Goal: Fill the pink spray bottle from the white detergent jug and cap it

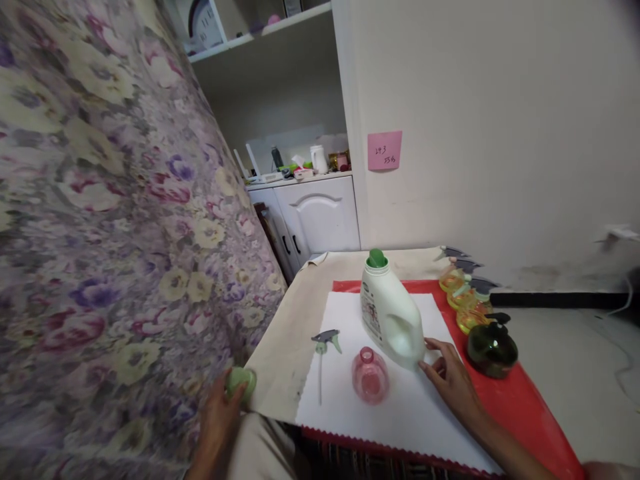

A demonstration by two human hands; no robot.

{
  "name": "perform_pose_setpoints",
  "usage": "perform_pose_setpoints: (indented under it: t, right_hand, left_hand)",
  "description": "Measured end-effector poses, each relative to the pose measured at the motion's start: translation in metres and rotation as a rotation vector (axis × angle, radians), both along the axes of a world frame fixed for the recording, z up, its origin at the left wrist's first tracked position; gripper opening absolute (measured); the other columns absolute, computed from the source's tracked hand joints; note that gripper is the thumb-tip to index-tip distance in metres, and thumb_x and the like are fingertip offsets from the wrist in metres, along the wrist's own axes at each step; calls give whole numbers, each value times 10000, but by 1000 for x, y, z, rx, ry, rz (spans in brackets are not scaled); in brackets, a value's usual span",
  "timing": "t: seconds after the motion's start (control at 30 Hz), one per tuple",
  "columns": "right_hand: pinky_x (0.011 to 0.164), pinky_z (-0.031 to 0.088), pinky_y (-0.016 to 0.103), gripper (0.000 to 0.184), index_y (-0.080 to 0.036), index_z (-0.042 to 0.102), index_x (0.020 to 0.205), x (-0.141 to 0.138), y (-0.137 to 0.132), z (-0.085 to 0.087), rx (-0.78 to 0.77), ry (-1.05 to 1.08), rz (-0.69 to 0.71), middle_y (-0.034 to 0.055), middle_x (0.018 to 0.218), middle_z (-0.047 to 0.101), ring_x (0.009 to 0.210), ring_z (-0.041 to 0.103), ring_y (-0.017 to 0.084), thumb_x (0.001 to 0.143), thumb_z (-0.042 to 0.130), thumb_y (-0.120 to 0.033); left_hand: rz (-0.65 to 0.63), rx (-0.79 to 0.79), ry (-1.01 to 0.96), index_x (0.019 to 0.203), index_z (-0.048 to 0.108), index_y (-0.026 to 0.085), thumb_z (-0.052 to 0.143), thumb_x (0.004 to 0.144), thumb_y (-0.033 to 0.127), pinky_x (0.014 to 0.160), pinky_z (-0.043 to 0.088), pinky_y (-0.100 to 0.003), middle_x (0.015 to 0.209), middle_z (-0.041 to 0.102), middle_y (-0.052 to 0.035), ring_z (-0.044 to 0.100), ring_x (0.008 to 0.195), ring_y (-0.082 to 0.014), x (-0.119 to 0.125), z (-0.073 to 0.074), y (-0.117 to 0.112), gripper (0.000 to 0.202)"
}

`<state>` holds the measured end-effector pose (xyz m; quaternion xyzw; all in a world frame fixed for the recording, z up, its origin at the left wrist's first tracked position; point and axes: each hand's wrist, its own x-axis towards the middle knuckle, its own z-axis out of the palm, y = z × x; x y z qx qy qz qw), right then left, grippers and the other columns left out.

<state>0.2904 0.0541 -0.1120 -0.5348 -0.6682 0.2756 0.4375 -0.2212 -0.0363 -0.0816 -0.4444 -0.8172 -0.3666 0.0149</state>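
Observation:
In my left hand (223, 407) is a green cap (242, 385), held low beside the table's left corner, with the fingers closed around it. A pale green detergent jug (393, 307) stands uncapped on a white sheet, a green spout showing in its neck. My right hand (450, 377) has its thumb and forefinger at the jug's lower right corner. In front of the jug sits a pink see-through bottle (370, 377) with an open neck. To its left lies a grey and green spray trigger (326, 338) with its thin tube pointing toward me.
The white sheet (415, 413) lies over a red cover (530, 407). Along the right edge stand several yellow spray bottles (467, 300) and a dark green lidded pot (493, 350). A flowered curtain (150, 267) hangs at left. Behind are a white cabinet (323, 213) and a wall.

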Motion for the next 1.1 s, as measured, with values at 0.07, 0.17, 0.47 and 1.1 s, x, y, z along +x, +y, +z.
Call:
perform_pose_setpoints:
  t: [0.07, 0.17, 0.47, 1.1]
  right_hand:
    - [611, 523, 328, 396, -220, 450, 1215, 0, 0, -1, -2, 3, 5, 69, 1107, 496, 651, 579, 146, 860, 523, -377]
    - [598, 516, 321, 401, -221, 450, 1222, 0, 0, 1, 0, 13, -3, 64, 1095, 499, 643, 572, 143, 861, 531, -377]
    - [607, 482, 299, 188, -232, 494, 1057, -8, -27, 20, 153, 23, 35, 12, 901, 515, 610, 529, 136, 905, 514, -343]
    - [974, 493, 431, 610, -310, 425, 1322, -40, -38, -6, -46, 43, 398, 79, 1290, 511, 1108, 575, 254, 763, 650, -215]
  left_hand:
    - [1, 37, 51, 1101, 574, 162, 532, 656, 495, 991, 431, -541, 1169, 641, -161, 526, 1193, -394, 8, 3, 1, 557]
    - [5, 91, 112, 1239, 511, 120, 490, 754, 484, 1068, 339, -557, 1330, 505, -202, 406, 1302, -392, 44, 15, 7, 607]
    - [-644, 79, -74, 1234, 553, 235, 489, 892, 332, 1065, 400, -415, 1302, 575, -104, 503, 1248, -234, 228, 32, 34, 361]
    - [-194, -202, -229, 707, 558, 218, 608, 704, 412, 739, 424, -360, 767, 685, -81, 647, 877, -298, 176, 7, 108, 200]
